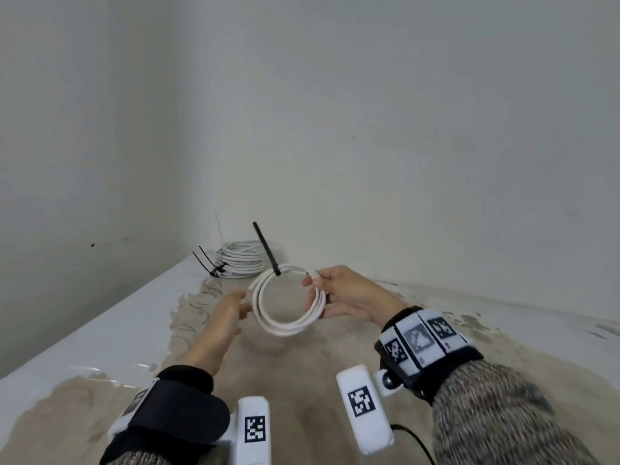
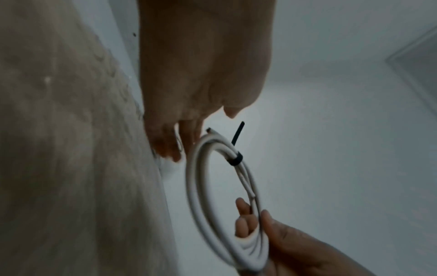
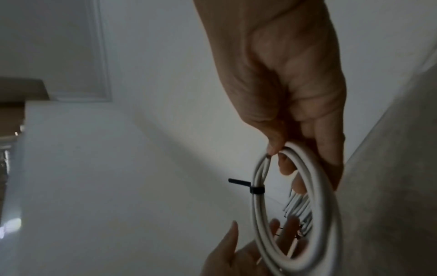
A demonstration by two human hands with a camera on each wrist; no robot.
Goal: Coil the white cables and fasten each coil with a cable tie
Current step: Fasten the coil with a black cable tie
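A coil of white cable (image 1: 289, 302) is held up above the desk (image 1: 100, 337), a little left of the middle of the scene and at middle distance. It is gripped on its right side by the right hand (image 1: 349, 297): the thumb and fingers are curled round the bundled turns, and the free cable end is pinched at the top right of the ring between thumb and forefinger. A black cable tie (image 1: 266, 250) is fastened round the turns at the far top of the coil, and its long tail is seen sticking up and tilted to the far left.

The left hand (image 1: 231, 305) is held just left of the coil, its fingers straight and relaxed, so this grip is open and holds nothing. Whether the fingertips touch the cable cannot be told, as the views are blurred there.

At the far left of the desk, close to the wall corner, a stack of finished coils (image 1: 240, 263) is seen lying flat. Black tie tails (image 1: 205, 261) are seen poking out on its left side and a pale one upright behind it. Much of the desk top is covered by a worn beige patch (image 1: 302, 380).
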